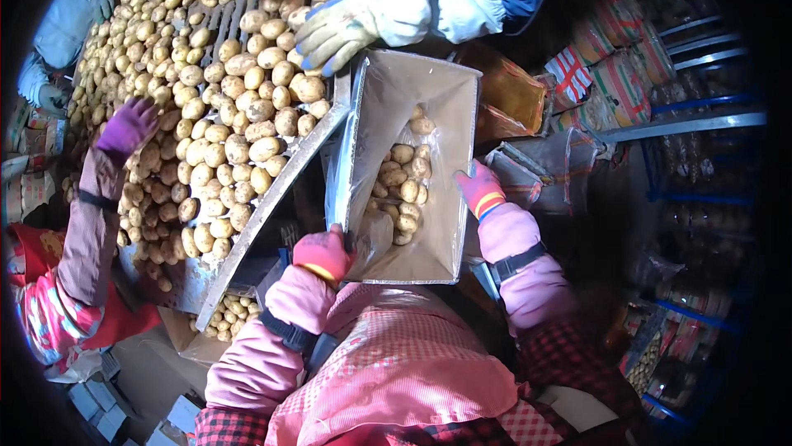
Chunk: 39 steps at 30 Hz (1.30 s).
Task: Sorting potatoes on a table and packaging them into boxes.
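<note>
Directly before me is a deep cardboard box (447, 112) with a clear plastic liner (374, 238) inside. A small heap of potatoes (408, 189) lies at its bottom. My left hand (323, 254), in a pink glove, grips the box's left rim near the close corner. On the right side, my right hand (479, 187), also pink-gloved, holds the opposite rim; its fingers are partly hidden by the wall. Left of the box, many potatoes (235, 149) cover a sloping sorting table, bounded by a metal edge rail (272, 217).
A co-worker's gloved hand (340, 28) rests by the potatoes beyond the box. Another person's purple-gloved hand (128, 127) reaches in from the left. Below the table stands a potato-filled box (232, 316). Printed sacks (612, 68) and a metal bar (687, 127) are at right.
</note>
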Each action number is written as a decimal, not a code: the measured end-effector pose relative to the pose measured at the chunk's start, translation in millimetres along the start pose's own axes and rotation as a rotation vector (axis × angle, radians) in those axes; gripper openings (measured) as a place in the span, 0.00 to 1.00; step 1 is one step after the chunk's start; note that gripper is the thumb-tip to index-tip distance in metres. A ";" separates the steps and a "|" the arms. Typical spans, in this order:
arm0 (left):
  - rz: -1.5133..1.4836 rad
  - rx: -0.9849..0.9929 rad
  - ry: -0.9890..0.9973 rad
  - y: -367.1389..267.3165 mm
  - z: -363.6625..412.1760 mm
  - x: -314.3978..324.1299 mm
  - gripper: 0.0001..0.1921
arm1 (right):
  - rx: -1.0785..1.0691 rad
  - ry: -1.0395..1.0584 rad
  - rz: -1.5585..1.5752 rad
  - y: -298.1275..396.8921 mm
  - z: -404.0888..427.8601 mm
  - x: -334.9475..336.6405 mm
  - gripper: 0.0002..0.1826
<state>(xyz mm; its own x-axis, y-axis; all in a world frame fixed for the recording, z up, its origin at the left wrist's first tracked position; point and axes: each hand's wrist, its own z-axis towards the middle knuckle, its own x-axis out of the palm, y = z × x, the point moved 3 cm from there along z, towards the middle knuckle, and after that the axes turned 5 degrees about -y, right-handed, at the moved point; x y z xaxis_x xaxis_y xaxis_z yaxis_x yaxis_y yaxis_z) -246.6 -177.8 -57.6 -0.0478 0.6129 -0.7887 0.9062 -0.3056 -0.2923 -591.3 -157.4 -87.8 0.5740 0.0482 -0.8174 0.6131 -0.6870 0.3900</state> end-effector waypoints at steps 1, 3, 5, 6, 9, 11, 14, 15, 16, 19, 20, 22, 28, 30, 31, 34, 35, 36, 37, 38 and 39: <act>-0.029 -0.019 -0.022 0.6 -6.7 -1.0 0.21 | -0.024 -0.019 0.038 -14.5 -0.4 0.4 0.31; -0.066 0.015 0.025 3.4 -17.9 -0.9 0.21 | -0.047 -0.039 0.076 -28.8 -0.5 0.6 0.31; -0.098 0.038 -0.007 7.7 -7.1 -6.6 0.26 | -0.043 -0.045 0.134 -30.9 -0.6 -3.7 0.31; -0.342 0.050 -0.002 15.1 -1.0 0.0 0.27 | 0.029 0.049 0.161 -29.4 4.9 -10.6 0.35; -1.193 0.051 0.072 56.0 14.1 69.8 0.28 | -0.122 -0.434 0.053 11.8 -4.2 -40.8 0.37; -1.803 0.057 0.133 80.3 8.5 113.6 0.27 | -0.388 -0.540 0.303 42.0 -11.4 -58.2 0.37; -1.618 -0.198 0.082 113.4 -12.2 156.6 0.22 | -0.436 -0.432 0.248 66.2 -10.0 -24.9 0.33; -1.603 -0.260 0.074 127.5 -24.9 165.8 0.22 | -0.530 -0.424 0.110 66.2 1.3 -0.6 0.32; -1.590 -0.332 0.066 131.1 -34.3 164.4 0.23 | -0.358 -0.226 -0.077 82.2 2.5 17.2 0.32; -1.030 -0.609 0.083 118.9 -71.4 108.9 0.24 | 0.031 0.179 -0.556 72.7 33.0 82.0 0.31; -1.035 -0.645 0.055 128.6 -86.0 114.2 0.24 | -0.012 0.251 -0.577 77.2 34.8 97.7 0.31; -1.200 -0.673 -0.045 145.6 -115.9 138.7 0.25 | -0.099 0.252 -0.686 61.3 39.0 116.0 0.30; -1.331 -0.772 -0.129 143.0 -165.6 180.5 0.24 | 0.135 0.189 -0.581 21.8 90.1 141.3 0.34; -1.403 -0.852 -0.086 138.7 -175.9 185.6 0.24 | 0.139 0.143 -0.464 38.9 85.3 127.8 0.35; -1.461 -0.868 -0.100 138.7 -180.1 187.1 0.24 | 0.146 0.107 -0.403 46.1 83.7 115.9 0.35; -1.653 -0.903 -0.151 137.9 -179.9 180.2 0.25 | 0.079 -0.037 0.133 49.4 79.1 84.4 0.33; -1.660 -0.882 -0.158 143.9 -182.8 185.7 0.25 | 0.218 0.338 0.921 64.2 58.1 84.9 0.32; -1.682 -0.888 -0.185 156.1 -186.6 201.2 0.25 | 0.305 0.429 1.019 84.7 37.1 67.8 0.28; -1.702 -0.878 -0.205 167.2 -184.3 212.4 0.24 | 0.273 0.506 1.166 79.9 37.0 63.9 0.26; -1.613 -0.912 -0.177 179.0 -185.3 221.5 0.23 | 0.250 0.556 1.277 88.1 27.6 51.8 0.27; -1.610 -0.876 -0.174 180.3 -179.4 217.6 0.23 | 0.229 0.596 1.394 95.3 18.5 38.5 0.27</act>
<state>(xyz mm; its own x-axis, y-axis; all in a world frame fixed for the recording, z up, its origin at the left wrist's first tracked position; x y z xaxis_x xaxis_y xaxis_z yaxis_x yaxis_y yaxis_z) -18.3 31.3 -184.9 -0.9728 -0.1980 -0.1204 -0.1259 0.8876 -0.4430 -520.8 -234.4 -90.0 0.7653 -0.4726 0.4371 -0.6427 -0.5219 0.5609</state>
